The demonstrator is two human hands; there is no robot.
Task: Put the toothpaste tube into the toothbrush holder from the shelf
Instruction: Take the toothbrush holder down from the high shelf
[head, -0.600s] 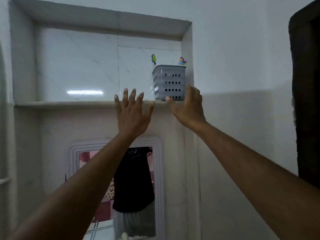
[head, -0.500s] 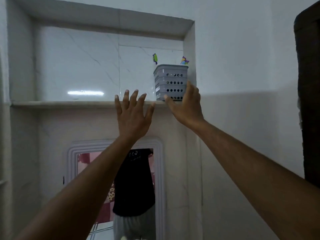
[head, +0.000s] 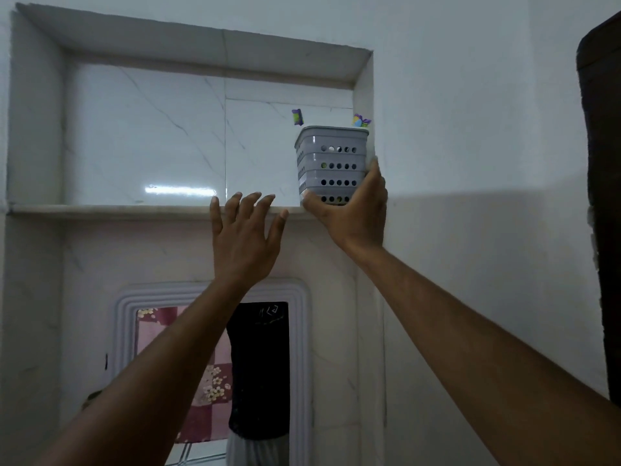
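A grey perforated toothbrush holder (head: pixel 331 159) stands at the right end of a marble shelf (head: pixel 111 208) in a wall niche. Two colourful toothbrush tips stick out of it, one at the left (head: pixel 297 116) and one at the right (head: pixel 361 120). My right hand (head: pixel 353 210) wraps around the holder's lower part, thumb on its left bottom corner and fingers on its right side. My left hand (head: pixel 243 233) is raised just left of it, fingers spread, fingertips at the shelf's front edge, holding nothing. I see no toothpaste tube.
The niche's right wall (head: pixel 363 95) stands close against the holder. A framed mirror (head: pixel 215 371) hangs below the shelf and reflects a person in a black shirt. A dark door edge (head: pixel 601 196) runs down the far right.
My right hand has moved up and closed around the base of the holder. My left hand has risen slightly toward the shelf edge.
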